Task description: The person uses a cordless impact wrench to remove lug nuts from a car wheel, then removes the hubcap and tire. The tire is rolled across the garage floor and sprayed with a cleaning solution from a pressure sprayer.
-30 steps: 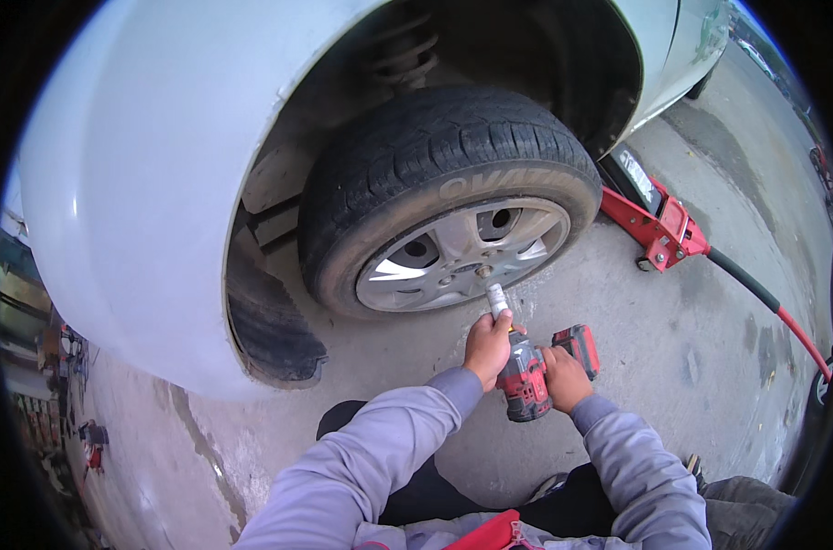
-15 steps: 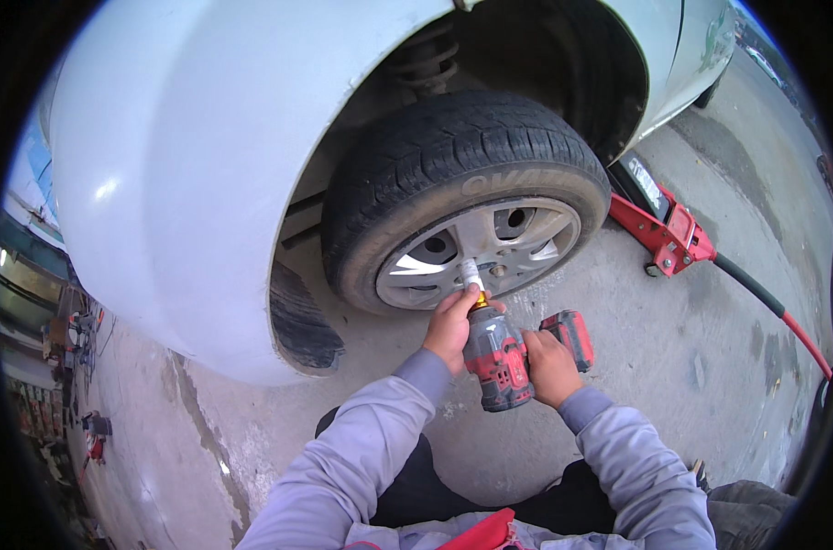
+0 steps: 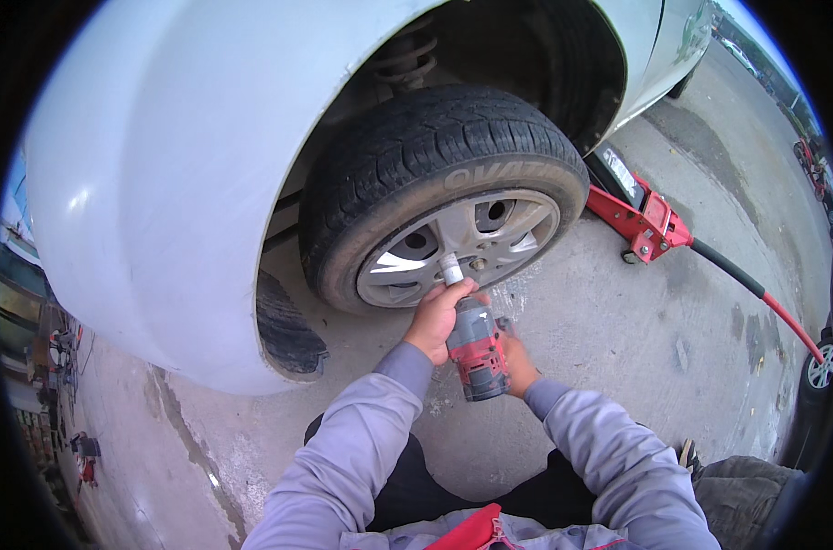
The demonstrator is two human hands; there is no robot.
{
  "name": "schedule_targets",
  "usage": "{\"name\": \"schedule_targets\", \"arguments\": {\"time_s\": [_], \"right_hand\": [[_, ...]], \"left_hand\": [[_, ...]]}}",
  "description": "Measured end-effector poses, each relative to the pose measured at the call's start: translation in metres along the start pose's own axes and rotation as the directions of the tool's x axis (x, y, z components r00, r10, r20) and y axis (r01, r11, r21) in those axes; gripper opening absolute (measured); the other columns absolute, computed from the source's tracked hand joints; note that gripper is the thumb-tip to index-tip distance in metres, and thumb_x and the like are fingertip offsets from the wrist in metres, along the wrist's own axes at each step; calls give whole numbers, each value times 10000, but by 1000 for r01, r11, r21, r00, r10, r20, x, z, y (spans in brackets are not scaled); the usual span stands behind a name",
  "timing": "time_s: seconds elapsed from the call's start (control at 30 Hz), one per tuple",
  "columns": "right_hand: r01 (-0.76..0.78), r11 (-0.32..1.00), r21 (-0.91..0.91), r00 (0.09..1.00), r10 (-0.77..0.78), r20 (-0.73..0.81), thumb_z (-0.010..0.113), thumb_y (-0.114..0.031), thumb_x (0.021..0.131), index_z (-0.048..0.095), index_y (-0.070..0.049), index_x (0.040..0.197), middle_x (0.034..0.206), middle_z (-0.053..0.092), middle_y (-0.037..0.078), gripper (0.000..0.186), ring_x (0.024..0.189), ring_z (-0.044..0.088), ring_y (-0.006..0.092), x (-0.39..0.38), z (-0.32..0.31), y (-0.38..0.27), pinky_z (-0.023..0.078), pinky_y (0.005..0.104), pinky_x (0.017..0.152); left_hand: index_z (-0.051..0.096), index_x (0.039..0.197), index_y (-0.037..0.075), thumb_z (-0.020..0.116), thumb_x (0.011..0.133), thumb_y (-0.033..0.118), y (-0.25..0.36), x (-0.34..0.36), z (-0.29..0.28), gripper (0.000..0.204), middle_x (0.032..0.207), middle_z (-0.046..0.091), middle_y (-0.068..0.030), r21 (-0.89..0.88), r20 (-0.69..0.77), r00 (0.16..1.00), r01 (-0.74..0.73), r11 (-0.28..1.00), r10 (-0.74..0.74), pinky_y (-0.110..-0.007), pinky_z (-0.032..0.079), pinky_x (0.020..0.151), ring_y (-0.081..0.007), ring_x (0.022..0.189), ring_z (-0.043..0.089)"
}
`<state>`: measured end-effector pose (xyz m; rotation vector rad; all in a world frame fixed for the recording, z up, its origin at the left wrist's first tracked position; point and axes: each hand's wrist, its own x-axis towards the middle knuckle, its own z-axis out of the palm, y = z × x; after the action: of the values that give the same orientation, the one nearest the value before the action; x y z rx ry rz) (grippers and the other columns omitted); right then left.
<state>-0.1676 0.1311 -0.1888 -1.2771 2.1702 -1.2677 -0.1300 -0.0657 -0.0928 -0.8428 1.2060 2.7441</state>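
Both my hands are on a red and grey cordless impact wrench (image 3: 479,356) held in front of a car wheel. My left hand (image 3: 433,321) is closed round its nose, just behind a pale socket (image 3: 450,269). My right hand (image 3: 517,363), slightly blurred, wraps the handle on the right side, and the battery end is hidden. The socket's tip points at the hub area of the silver rim (image 3: 407,291); whether it sits on a nut, I cannot tell. A worn black tyre (image 3: 435,147) surrounds the rim, and a bare lug (image 3: 478,264) shows right of the socket.
The white car's fender (image 3: 178,183) arches over the wheel at the left. A red floor jack (image 3: 650,225) stands right of the tyre, its long handle (image 3: 756,289) reaching right. Another wheel (image 3: 822,367) lies at the right edge. Tools (image 3: 85,449) sit on the floor far left.
The wrench has turned a little in my hands, so its battery no longer shows beside my right hand. The whole scene has shifted left in view, bringing another wheel in at the right edge.
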Motion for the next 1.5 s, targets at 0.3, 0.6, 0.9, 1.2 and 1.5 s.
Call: {"name": "schedule_targets", "arguments": {"time_s": [0.3,0.6,0.9,1.2,1.5], "right_hand": [[-70,997,15,990,67,126,791,-241,848,736,-138,1181,1158,740,140,353,1054,718,362,-4,1,-14,581,438,950],[-47,999,9,989,45,140,803,-291,842,748,-142,1169,1124,752,138,364,1037,726,347,-2,12,-10,584,433,938],[35,992,-125,996,-24,89,820,-273,834,765,-138,1064,1018,777,110,273,932,741,338,-9,30,18,589,439,837],[-84,992,-98,989,94,110,731,-240,896,579,-37,1310,1215,688,249,486,1133,658,468,-9,29,25,531,502,1010],[-178,976,-127,967,197,161,786,-214,849,462,44,1422,1275,652,325,707,1190,642,489,-13,32,42,532,515,1011]], "left_hand": [[671,1042,38,723,1034,276,0,9,0,244,930,739,-90,92,-26,999,28,995,-25,-368,606,675,-183,747,712],[706,993,6,722,1021,297,-2,7,-9,293,948,723,-97,114,-40,999,-19,993,24,-373,607,674,-184,762,708],[711,954,8,701,1035,297,-11,15,-26,301,938,725,-97,108,-28,1000,3,994,0,-389,624,682,-192,760,710],[653,1028,49,699,1047,246,-23,27,-37,203,898,737,-106,76,-35,998,63,995,-60,-388,614,649,-196,743,720],[645,1028,22,646,1062,297,-26,33,-43,277,931,737,-150,91,1,996,87,992,-88,-408,636,741,-240,834,736]]}}
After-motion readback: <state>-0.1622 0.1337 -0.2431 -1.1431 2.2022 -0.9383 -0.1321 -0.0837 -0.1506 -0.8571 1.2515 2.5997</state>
